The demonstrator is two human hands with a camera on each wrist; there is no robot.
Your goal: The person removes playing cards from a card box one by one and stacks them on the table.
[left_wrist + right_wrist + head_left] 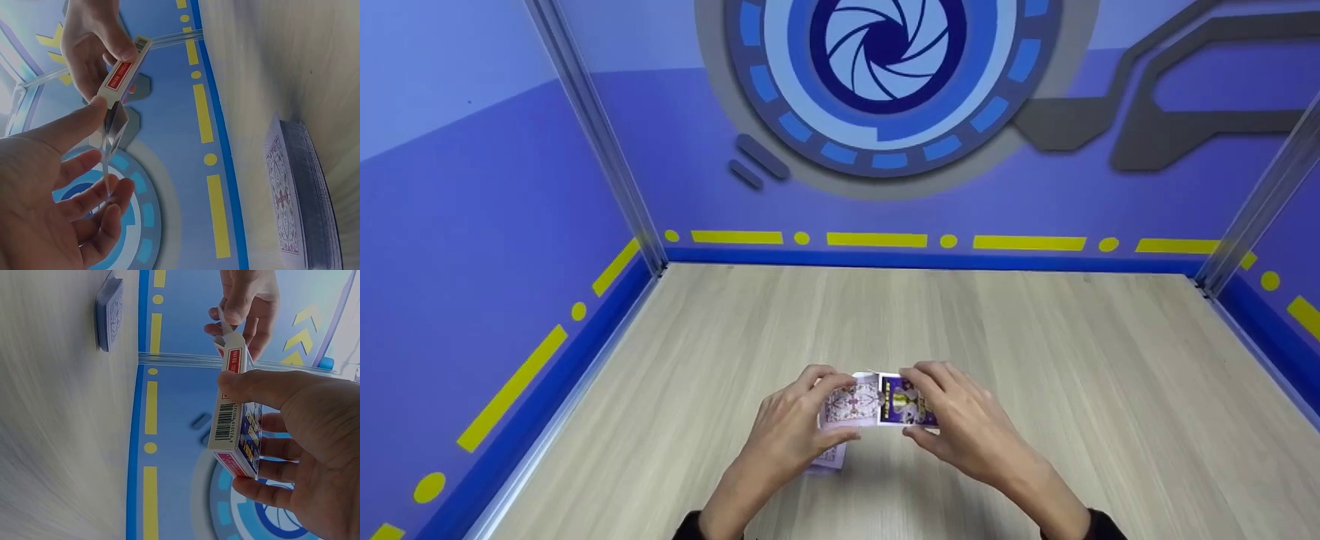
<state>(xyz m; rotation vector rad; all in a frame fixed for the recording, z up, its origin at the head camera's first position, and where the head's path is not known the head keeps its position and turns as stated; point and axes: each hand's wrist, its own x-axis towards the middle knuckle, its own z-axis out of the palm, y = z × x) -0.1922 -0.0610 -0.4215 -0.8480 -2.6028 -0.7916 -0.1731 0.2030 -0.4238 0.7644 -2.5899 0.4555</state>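
Observation:
My left hand pinches one or a few thin playing cards with an ornate patterned back, held by their edges between thumb and fingers. My right hand grips a purple and white card box at its sides. The cards meet the box's left end; whether they reach inside I cannot tell. In the right wrist view, the box shows a barcode on its narrow side and has an opened end toward the left hand. Below the left hand, a deck of playing cards lies stacked on the table, partly hidden in the head view.
The wood-grain table stretches around the hands. Blue printed panels stand at its back and sides, joined by clear corner strips.

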